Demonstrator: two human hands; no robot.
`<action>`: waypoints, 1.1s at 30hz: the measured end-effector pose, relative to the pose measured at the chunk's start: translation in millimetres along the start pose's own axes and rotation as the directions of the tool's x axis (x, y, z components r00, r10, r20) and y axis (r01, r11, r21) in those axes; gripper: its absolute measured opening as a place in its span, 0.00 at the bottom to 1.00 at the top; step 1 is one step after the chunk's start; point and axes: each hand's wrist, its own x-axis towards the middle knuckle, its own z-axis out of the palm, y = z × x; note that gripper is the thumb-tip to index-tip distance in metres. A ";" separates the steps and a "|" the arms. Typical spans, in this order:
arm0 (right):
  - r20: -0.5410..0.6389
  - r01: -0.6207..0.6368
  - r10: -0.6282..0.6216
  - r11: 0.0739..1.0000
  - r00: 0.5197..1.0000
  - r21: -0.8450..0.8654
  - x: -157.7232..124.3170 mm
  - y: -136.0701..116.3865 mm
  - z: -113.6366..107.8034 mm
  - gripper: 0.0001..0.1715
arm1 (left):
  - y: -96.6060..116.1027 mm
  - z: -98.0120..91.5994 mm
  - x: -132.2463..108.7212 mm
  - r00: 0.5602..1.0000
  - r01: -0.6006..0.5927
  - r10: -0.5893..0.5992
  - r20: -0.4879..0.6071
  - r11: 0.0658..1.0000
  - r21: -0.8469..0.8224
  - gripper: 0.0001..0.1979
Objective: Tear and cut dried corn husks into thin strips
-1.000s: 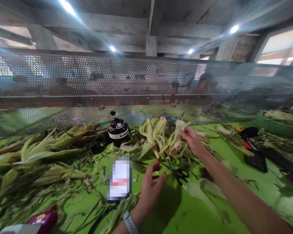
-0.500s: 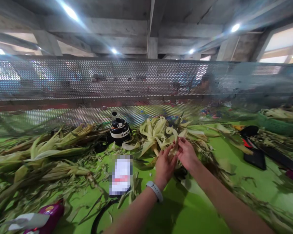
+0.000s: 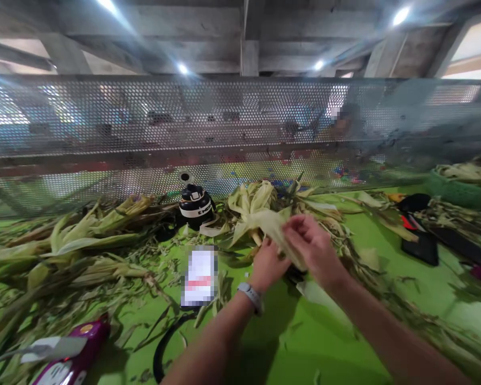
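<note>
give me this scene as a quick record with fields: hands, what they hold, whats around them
setting: green table with a perforated metal screen along its far edge
left hand: against the base of the corn husk, fingers hidden; pale wristband on the wrist
right hand: fingers closed on the same corn husk from above
left of hands: pixelated flat item; husk pile farther left
behind: black bottle by the screen
right: black flat items
near left corner: purple object
</note>
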 end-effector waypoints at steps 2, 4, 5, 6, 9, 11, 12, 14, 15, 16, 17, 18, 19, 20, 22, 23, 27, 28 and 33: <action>-0.056 -0.066 0.070 0.995 0.996 0.072 12.4 6.6 -20.9 0.22 | 1.4 -16.6 -1.9 1.000 0.018 -0.018 -0.005 1.000 0.013 0.27; -0.019 -0.183 0.185 0.980 0.982 0.078 14.0 15.3 -33.0 0.26 | 7.2 -30.3 -8.7 0.993 0.107 -0.113 -0.038 0.986 -0.130 0.20; 0.017 -0.250 0.249 0.965 0.968 0.074 10.9 20.6 -34.6 0.26 | 11.1 -34.9 -13.4 0.984 0.165 -0.176 -0.016 0.948 -0.273 0.18; 0.058 -0.311 0.308 0.947 0.950 0.073 6.1 26.7 -33.3 0.25 | 15.1 -37.6 -18.5 0.976 0.214 -0.209 0.056 0.893 -0.396 0.20; 0.160 -0.394 0.374 0.911 0.914 0.120 -11.1 47.6 -20.2 0.25 | 22.5 -37.2 -31.9 0.956 0.291 -0.258 0.140 0.763 -0.578 0.20; 0.159 -0.372 0.354 0.922 0.922 0.105 -18.5 60.2 -12.9 0.25 | 21.3 -35.2 -37.2 0.944 0.292 -0.320 0.074 0.716 -0.634 0.18; 0.157 -0.357 0.341 0.930 0.927 0.087 -20.3 64.9 -11.5 0.25 | 19.3 -35.4 -38.9 0.934 0.304 -0.352 0.054 0.707 -0.639 0.17; 0.155 -0.352 0.341 0.934 0.927 0.054 -21.2 70.6 -12.8 0.24 | 14.8 -38.8 -41.1 0.919 0.346 -0.389 0.064 0.715 -0.607 0.16; 0.158 -0.360 0.349 0.931 0.924 0.052 -21.0 71.8 -14.6 0.23 | 13.0 -41.6 -42.0 0.915 0.360 -0.398 0.068 0.727 -0.585 0.16; 0.167 -0.377 0.363 0.924 0.916 0.060 -21.0 72.0 -16.3 0.23 | 11.8 -44.5 -42.8 0.913 0.366 -0.401 0.068 0.738 -0.567 0.16; 0.187 -0.401 0.383 0.913 0.905 0.072 -21.3 71.6 -17.6 0.23 | 11.3 -47.1 -43.8 0.914 0.364 -0.402 0.057 0.748 -0.556 0.16; 0.219 -0.424 0.400 0.902 0.890 0.077 -22.1 70.7 -18.1 0.23 | 11.4 -49.0 -44.8 0.915 0.357 -0.402 0.043 0.753 -0.552 0.16; 0.261 -0.446 0.415 0.893 0.872 0.069 -23.3 69.8 -18.0 0.23 | 12.0 -50.1 -45.9 0.915 0.352 -0.402 0.035 0.754 -0.554 0.16; 0.307 -0.461 0.426 0.886 0.851 0.049 -24.9 68.9 -17.3 0.22 | 13.1 -50.6 -47.2 0.914 0.352 -0.403 0.036 0.748 -0.563 0.16; 0.366 -0.463 0.432 0.886 0.824 -0.004 -28.3 67.7 -15.3 0.20 | 16.0 -50.5 -50.2 0.908 0.374 -0.413 0.073 0.717 -0.588 0.16; 0.371 -0.452 0.426 0.892 0.825 -0.021 -29.8 67.3 -14.5 0.20 | 17.6 -50.7 -51.8 0.899 0.399 -0.427 0.102 0.699 -0.594 0.16; 0.332 -0.436 0.416 0.900 0.847 -0.015 -32.8 66.7 -13.2 0.20 | 20.8 -56.7 -57.1 0.857 0.477 -0.499 0.127 0.676 -0.561 0.18; 0.328 -0.442 0.421 0.897 0.846 -0.012 -33.1 66.8 -13.0 0.21 | 20.2 -59.0 -58.1 0.856 0.474 -0.506 0.107 0.685 -0.553 0.19; 0.304 -0.483 0.457 0.876 0.836 0.012 -35.2 71.7 -10.1 0.22 | 12.3 -63.4 -63.8 0.864 0.428 -0.502 0.046 0.682 -0.594 0.18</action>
